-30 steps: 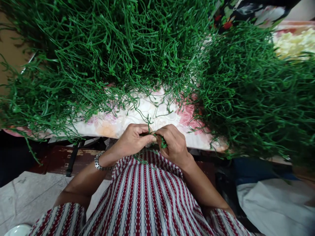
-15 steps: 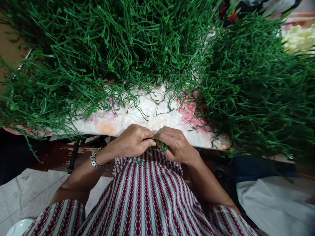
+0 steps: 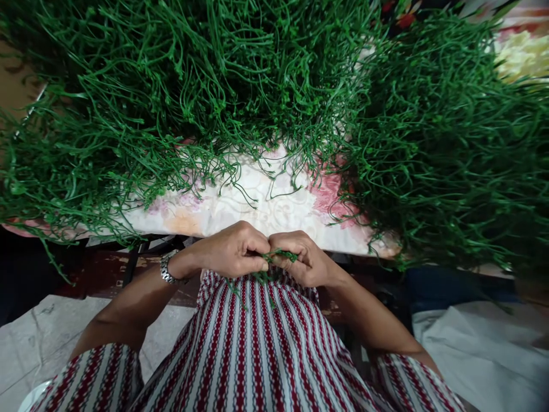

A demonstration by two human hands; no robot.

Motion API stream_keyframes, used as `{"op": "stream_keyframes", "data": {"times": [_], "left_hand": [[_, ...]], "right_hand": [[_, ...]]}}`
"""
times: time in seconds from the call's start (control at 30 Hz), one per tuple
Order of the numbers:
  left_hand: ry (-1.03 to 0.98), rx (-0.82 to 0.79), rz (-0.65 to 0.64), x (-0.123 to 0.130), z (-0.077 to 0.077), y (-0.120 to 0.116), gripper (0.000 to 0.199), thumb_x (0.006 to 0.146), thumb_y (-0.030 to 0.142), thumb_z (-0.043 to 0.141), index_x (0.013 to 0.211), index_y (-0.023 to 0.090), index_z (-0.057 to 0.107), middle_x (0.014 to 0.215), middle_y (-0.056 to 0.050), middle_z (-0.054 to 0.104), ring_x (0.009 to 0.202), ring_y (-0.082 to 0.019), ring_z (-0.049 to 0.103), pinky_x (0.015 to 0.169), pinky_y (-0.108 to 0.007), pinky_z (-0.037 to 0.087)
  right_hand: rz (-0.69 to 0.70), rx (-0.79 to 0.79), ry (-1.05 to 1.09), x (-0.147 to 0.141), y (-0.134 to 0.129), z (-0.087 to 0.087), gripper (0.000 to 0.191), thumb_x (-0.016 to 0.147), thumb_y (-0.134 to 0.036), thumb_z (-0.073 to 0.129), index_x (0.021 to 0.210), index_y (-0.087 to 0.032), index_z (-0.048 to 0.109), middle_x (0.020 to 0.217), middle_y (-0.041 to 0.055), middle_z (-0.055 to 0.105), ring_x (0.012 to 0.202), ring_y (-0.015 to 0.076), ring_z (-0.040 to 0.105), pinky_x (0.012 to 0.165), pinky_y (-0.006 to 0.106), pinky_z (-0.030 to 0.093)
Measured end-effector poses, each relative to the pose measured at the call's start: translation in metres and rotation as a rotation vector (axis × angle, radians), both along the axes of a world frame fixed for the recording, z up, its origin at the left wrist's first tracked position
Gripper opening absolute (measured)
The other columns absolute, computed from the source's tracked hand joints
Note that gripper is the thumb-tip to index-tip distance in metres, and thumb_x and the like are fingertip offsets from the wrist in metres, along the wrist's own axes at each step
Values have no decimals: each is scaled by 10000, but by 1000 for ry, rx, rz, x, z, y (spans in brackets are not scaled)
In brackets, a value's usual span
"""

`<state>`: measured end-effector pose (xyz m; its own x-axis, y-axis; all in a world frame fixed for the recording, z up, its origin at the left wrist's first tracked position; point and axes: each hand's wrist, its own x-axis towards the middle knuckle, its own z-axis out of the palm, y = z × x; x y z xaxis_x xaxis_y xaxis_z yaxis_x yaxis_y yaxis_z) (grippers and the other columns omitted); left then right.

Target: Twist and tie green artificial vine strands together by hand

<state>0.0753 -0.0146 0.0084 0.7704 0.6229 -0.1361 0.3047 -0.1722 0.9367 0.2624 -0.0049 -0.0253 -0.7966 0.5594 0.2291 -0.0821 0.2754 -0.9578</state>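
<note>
My left hand (image 3: pixel 241 250) and my right hand (image 3: pixel 303 257) meet over my lap at the near edge of the table. Both are closed on a small piece of green stems (image 3: pixel 281 254), pinched between thumbs and fingers. More thin green strands hang below the hands against the striped clothing. Beyond them, a large heap of thin green stems (image 3: pixel 206 74) covers the far side of the table. Another heap (image 3: pixel 454 154) lies on the right.
A floral cloth (image 3: pixel 274 214) covers the table, with loose stems along its front edge. Pale yellow pieces (image 3: pixel 523 54) lie at the upper right. Light grey fabric (image 3: pixel 480 349) is at the lower right, and a white round object (image 3: pixel 36 395) is at the lower left.
Both hands have shifted slightly downward and turned. The green piece between them now sticks out over the right hand's fingers, and more strands show below the left hand.
</note>
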Motion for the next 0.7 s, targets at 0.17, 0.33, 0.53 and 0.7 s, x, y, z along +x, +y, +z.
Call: {"op": "stream_keyframes", "data": {"times": [0.17,0.33,0.53,0.7], "left_hand": [[-92,-167,-32,-4,-2,1,218,755,168,538,554,132,460,532,46,344,506,-64,319,496,-221,253],[-148,-169,103,-17,5,4,243,769,198,539,539,130,496,519,32,399,494,-72,357,493,-220,292],[-82,229,492,1,4,9,159,772,174,569,619,133,563,583,14,519,552,-81,467,546,-203,364],[-98,378,755,15,-8,7,148,748,173,603,617,144,539,588,18,511,570,-85,471,554,-208,373]], "right_hand": [[84,-258,25,4,-2,3,229,858,-258,491,679,-117,508,590,-17,424,548,65,401,525,196,305],[46,-322,70,17,5,10,270,866,-340,506,732,-111,554,625,9,497,575,79,447,555,213,342],[-216,-270,-52,0,16,11,236,891,-357,465,789,-147,497,668,-16,457,593,69,415,555,193,342],[-348,-489,99,-14,7,3,246,838,-403,546,902,-178,470,647,-46,443,538,54,395,515,173,345]]}}
